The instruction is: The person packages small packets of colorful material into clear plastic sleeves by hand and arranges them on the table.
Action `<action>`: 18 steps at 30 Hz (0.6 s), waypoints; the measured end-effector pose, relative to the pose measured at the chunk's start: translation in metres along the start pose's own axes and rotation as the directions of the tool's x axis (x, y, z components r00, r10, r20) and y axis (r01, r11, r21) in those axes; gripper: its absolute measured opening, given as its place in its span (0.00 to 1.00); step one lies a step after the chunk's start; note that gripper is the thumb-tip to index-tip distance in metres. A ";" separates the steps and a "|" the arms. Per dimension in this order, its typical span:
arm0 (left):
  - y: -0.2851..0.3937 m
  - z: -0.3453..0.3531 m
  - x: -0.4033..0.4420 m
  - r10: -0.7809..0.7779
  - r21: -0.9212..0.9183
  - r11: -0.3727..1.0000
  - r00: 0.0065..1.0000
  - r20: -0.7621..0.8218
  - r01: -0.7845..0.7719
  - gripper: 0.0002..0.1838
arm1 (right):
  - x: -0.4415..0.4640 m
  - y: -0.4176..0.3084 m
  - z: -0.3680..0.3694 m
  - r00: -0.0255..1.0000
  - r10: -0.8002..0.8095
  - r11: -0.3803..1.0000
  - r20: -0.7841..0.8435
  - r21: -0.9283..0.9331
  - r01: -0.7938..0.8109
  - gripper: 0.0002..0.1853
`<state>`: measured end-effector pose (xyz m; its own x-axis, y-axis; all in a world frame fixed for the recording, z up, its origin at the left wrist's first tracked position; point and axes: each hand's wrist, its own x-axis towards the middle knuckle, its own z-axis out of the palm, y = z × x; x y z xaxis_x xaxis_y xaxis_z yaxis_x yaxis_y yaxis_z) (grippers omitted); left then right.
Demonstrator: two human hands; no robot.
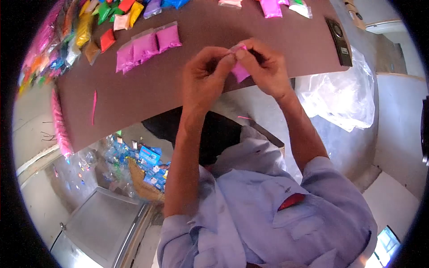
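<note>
My left hand (203, 76) and my right hand (268, 69) meet above the front edge of the brown table. Between them is a small bright pink packet (241, 74), pinched at its upper end by the thumbs and fingers of both hands. Its lower corner hangs down below my fingers. Left of my hands, several pink packets (145, 48) in clear plastic lie in a row, joined or touching; I cannot tell which.
Many coloured packets (82, 31) lie heaped at the table's far left. A long pink strip of packets (60, 120) rests along the left edge, near a thin pink strip (94, 107). A dark device (338, 42) sits at the right; clear plastic bags (339, 96) hang below.
</note>
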<state>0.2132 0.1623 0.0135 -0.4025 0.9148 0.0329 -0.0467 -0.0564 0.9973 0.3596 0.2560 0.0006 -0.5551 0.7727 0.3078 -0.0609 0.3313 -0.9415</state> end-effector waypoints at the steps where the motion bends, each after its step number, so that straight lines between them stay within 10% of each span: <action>1: 0.003 0.000 -0.001 -0.041 0.024 0.999 0.999 0.010 0.041 0.09 | -0.001 0.002 0.000 1.000 0.000 1.000 -0.001 0.012 0.000 0.08; 12: 0.001 -0.001 0.000 -0.014 0.058 0.998 1.000 -0.009 0.014 0.08 | 0.004 -0.013 -0.004 1.000 0.005 0.982 0.029 -0.187 0.000 0.07; 18: 0.001 0.002 0.000 0.027 -0.008 1.000 1.000 0.004 -0.027 0.09 | -0.003 -0.009 -0.002 0.991 0.123 0.992 -0.053 0.020 -0.122 0.06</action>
<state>0.2153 0.1632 0.0144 -0.3997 0.9147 0.0597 -0.0430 -0.0837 0.9956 0.3638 0.2518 0.0088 -0.5133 0.8354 0.1965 -0.0089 0.2237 -0.9746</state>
